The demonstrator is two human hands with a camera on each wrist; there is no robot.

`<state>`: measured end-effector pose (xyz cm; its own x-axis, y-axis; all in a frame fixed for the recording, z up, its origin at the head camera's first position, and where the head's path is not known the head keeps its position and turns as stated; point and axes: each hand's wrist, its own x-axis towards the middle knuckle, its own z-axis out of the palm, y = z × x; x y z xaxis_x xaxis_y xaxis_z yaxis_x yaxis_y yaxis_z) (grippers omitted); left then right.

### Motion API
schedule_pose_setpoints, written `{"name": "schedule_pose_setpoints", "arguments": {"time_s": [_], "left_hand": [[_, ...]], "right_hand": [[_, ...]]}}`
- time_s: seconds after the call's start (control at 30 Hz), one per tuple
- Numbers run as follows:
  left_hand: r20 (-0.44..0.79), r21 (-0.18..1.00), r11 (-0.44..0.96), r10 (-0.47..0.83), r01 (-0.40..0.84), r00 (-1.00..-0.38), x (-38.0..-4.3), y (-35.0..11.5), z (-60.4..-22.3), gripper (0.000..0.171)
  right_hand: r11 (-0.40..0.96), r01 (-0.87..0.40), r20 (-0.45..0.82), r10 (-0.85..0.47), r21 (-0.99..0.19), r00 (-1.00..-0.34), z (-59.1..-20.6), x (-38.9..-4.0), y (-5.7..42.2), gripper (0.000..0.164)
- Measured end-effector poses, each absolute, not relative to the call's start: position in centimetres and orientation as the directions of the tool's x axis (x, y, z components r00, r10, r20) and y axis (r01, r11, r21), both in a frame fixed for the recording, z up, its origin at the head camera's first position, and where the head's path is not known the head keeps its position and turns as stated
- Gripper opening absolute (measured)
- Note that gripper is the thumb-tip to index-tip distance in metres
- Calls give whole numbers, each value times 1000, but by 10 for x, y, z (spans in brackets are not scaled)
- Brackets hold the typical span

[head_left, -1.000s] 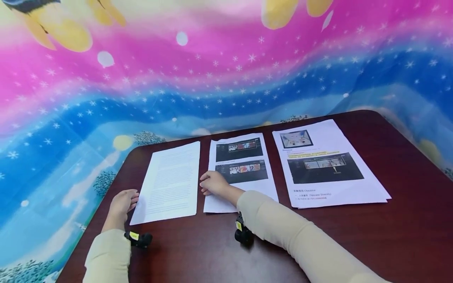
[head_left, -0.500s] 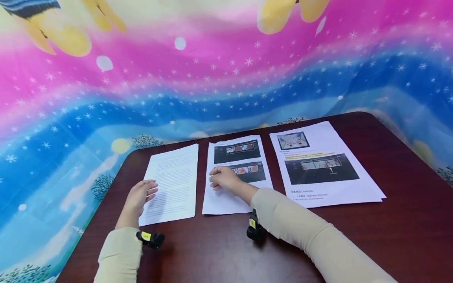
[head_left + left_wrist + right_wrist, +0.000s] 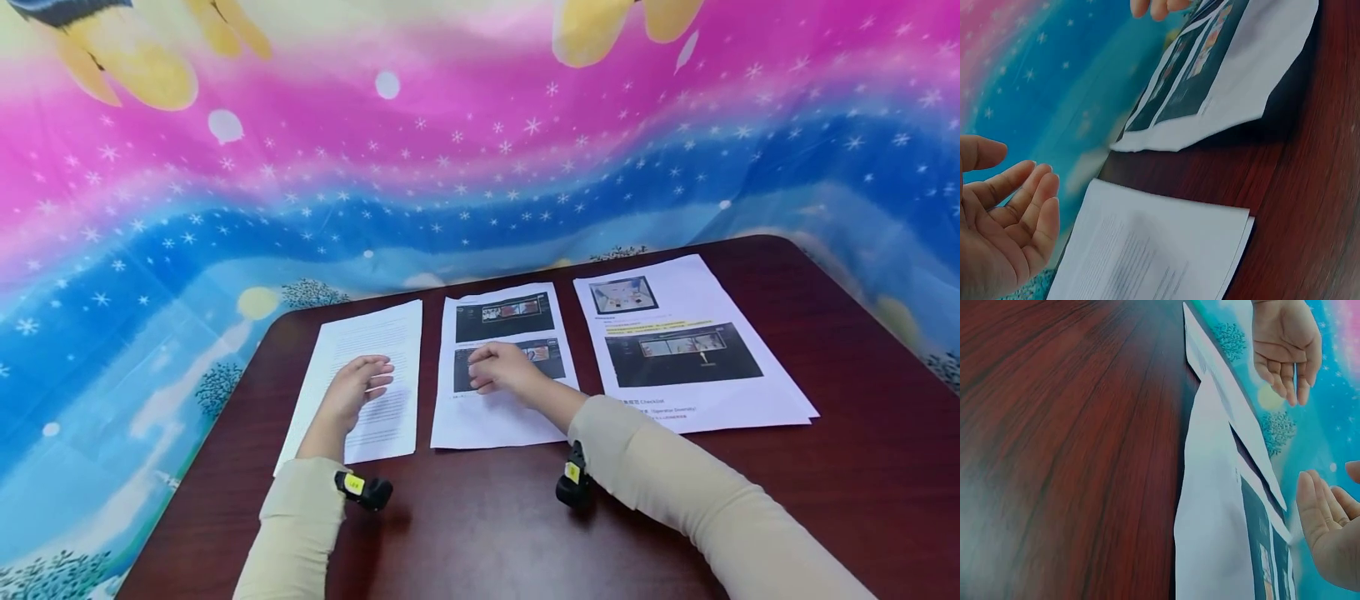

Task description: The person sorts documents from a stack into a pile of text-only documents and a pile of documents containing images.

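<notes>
Three stacks of printed paper lie side by side on a dark reddish wooden table. My left hand (image 3: 356,390) is over the left stack of text sheets (image 3: 393,333), fingers loosely bent and holding nothing. In the left wrist view that hand (image 3: 1010,219) shows its palm, with thumb and fingers apart. My right hand (image 3: 506,373) is over the middle stack (image 3: 487,425), which carries two dark screenshots partly covered by the hand. Its fingers are relaxed, and in the right wrist view the right hand (image 3: 1332,528) has nothing in it.
The right stack (image 3: 690,408) shows a photo, a yellow-highlighted line and a dark screenshot. Bare wood of the table (image 3: 480,533) shows in front of the papers. A colourful printed cloth (image 3: 450,167) hangs behind the table. Small black cameras (image 3: 365,490) are strapped at both wrists.
My left hand has moved right, from the left stack's outer edge to over its sheets. The right hand has shifted right, from the middle stack's left edge to over its lower screenshot.
</notes>
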<state>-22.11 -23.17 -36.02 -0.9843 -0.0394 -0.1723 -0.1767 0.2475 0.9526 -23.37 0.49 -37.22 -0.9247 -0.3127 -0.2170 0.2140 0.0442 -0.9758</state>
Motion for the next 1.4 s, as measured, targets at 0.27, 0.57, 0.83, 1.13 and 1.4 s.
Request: {"name": "schedule_pose_setpoints", "arguments": {"time_s": [0.27, 0.57, 0.83, 1.13, 1.4], "left_hand": [[-117, 966, 232, 5, -112, -993, -257, -219, -407, 37], [-122, 968, 230, 86, -99, -989, -240, -166, -373, 34], [-156, 973, 190, 121, -132, -980, -235, -133, -363, 30], [-182, 975, 165, 186, -152, -966, -235, -107, -362, 31], [-193, 975, 160, 266, -154, -945, -234, -83, -358, 34]], "right_hand": [[57, 219, -226, -284, -974, -932, -363, -227, 29, 26], [85, 213, -228, -265, -973, -937, -366, -229, 53, 29], [69, 199, -210, -243, -978, -947, -367, -228, 76, 31], [93, 184, -201, -239, -979, -950, -369, -224, 111, 37], [81, 163, -176, -200, -983, -964, -371, -219, 139, 43]]}}
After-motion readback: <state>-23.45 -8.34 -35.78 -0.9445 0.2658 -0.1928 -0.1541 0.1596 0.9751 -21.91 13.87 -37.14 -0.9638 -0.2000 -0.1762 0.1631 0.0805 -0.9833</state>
